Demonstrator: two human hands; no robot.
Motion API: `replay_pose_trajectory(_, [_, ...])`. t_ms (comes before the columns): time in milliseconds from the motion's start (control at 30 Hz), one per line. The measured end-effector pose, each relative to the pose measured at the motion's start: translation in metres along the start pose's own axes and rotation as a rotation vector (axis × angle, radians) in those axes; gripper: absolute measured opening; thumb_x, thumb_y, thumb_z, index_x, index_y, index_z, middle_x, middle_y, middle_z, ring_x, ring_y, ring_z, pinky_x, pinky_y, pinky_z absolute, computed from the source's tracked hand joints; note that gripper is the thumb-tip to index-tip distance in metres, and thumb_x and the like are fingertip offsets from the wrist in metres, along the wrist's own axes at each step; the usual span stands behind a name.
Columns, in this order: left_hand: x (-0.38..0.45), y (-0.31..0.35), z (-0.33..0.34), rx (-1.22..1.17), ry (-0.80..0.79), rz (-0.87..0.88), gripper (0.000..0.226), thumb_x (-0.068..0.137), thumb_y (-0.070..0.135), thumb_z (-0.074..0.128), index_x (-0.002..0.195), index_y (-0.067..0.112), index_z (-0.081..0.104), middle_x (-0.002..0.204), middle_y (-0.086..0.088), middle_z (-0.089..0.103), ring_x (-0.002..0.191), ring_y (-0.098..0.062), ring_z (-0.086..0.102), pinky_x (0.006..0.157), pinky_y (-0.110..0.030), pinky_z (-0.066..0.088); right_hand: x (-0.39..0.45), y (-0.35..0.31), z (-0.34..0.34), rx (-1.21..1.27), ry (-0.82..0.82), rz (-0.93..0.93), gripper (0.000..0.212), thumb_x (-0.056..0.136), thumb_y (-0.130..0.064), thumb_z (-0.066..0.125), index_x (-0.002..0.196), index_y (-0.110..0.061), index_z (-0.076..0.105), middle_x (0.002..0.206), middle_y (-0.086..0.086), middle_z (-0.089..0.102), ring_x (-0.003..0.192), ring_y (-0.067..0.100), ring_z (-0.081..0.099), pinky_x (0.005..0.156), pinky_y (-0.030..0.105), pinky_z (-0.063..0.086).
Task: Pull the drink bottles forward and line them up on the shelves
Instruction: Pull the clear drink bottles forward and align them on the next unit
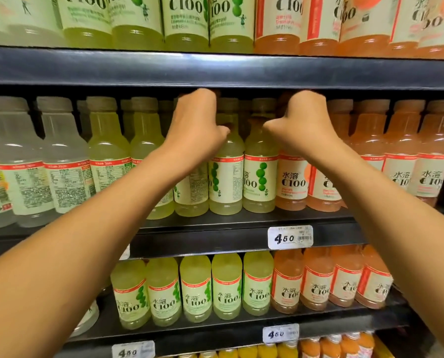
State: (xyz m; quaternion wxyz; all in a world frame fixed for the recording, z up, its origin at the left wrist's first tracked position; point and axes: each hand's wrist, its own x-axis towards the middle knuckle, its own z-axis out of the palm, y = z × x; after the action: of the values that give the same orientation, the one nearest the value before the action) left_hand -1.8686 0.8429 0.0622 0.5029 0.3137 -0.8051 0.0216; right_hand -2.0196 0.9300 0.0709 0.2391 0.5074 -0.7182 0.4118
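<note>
Dark store shelving (pixel 215 71) fills my view, three tiers packed with drink bottles under a fourth row at the top edge. On the middle shelf (pixel 241 223) I see cloudy white bottles (pixel 21 161) at the left, yellow-green ones (pixel 261 166) in the centre and orange-pink ones (pixel 433 156) at the right, most with tan caps and cream labels reading C100. Below them, the lower shelf (pixel 241 329) carries the same green and orange rows, pulled close to its front lip.

Both my bare arms reach up into the middle tier. My left hand (pixel 196 122) is curled round the neck of a green bottle (pixel 190 195), its fingers hidden behind. My right hand (pixel 307 122) is curled over the top of an orange bottle (pixel 292 182) at the seam between colours; I cannot see those fingertips either.

Two white price tags (pixel 290 237) marked 4.50 sit on the shelf edges, and a third shows at the bottom (pixel 133 351).
</note>
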Motion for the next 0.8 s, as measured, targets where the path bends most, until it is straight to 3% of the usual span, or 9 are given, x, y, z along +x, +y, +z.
replay_pose_trajectory(133, [-0.003,-0.003,-0.003,0.002,0.057,0.08,0.047,0.076,0.029,0.081,0.057,0.022,0.039,0.057,0.007,0.042,0.054,-0.003,0.04,0.045,-0.017,0.022,-0.005,0.005,0.0,0.132,-0.035,0.071,0.033,0.083,-0.015,0.068,0.059,-0.011,0.045,0.058,0.0,0.04,0.051,0.012,0.04,0.045,0.022,0.033])
replay_pose_trajectory(267, [-0.006,-0.004,-0.005,0.035,0.104,0.145,0.04,0.075,0.041,0.08,0.069,0.02,0.046,0.064,0.008,0.044,0.061,-0.015,0.046,0.047,-0.02,0.024,-0.003,0.001,-0.002,0.12,-0.104,0.054,0.031,0.087,-0.02,0.065,0.063,-0.013,0.047,0.061,0.0,0.041,0.053,0.012,0.042,0.046,0.022,0.033])
replay_pose_trajectory(367, [-0.006,-0.005,-0.002,-0.007,0.019,0.118,0.035,0.083,0.04,0.072,0.074,0.021,0.044,0.07,0.005,0.047,0.062,-0.012,0.048,0.047,-0.022,0.028,-0.004,-0.004,0.0,0.018,-0.047,-0.021,0.036,0.084,-0.031,0.069,0.059,-0.011,0.051,0.057,0.001,0.048,0.051,0.011,0.045,0.046,0.022,0.031])
replay_pose_trajectory(467, [-0.005,-0.007,-0.003,-0.06,-0.072,0.084,0.035,0.083,0.035,0.074,0.07,0.023,0.044,0.07,0.005,0.051,0.062,-0.004,0.047,0.047,-0.02,0.029,-0.005,-0.006,0.004,-0.024,0.005,-0.057,0.031,0.081,-0.026,0.071,0.061,-0.009,0.055,0.062,0.005,0.054,0.057,0.014,0.052,0.048,0.023,0.034])
replay_pose_trajectory(633, [-0.005,-0.005,-0.004,-0.041,0.026,0.069,0.047,0.07,0.045,0.083,0.062,0.022,0.043,0.063,0.007,0.046,0.066,-0.015,0.05,0.046,-0.018,0.025,-0.002,-0.004,0.004,0.026,-0.056,0.028,0.027,0.085,-0.014,0.065,0.063,-0.01,0.05,0.063,0.002,0.045,0.057,0.013,0.046,0.049,0.021,0.036])
replay_pose_trajectory(733, [-0.006,-0.002,-0.003,0.03,0.082,0.113,0.051,0.069,0.048,0.083,0.064,0.022,0.04,0.062,0.008,0.04,0.061,-0.015,0.043,0.046,-0.02,0.021,-0.002,0.0,0.002,0.099,-0.096,0.062,0.025,0.086,-0.015,0.065,0.067,-0.009,0.051,0.063,0.001,0.042,0.057,0.015,0.045,0.051,0.023,0.038])
replay_pose_trajectory(800, [-0.008,0.001,0.0,0.056,0.101,0.133,0.048,0.071,0.047,0.083,0.071,0.019,0.043,0.064,0.006,0.041,0.064,-0.018,0.047,0.049,-0.022,0.026,-0.001,0.001,-0.001,0.106,-0.121,0.053,0.027,0.087,-0.019,0.065,0.067,-0.01,0.05,0.062,0.001,0.042,0.055,0.015,0.044,0.05,0.024,0.038])
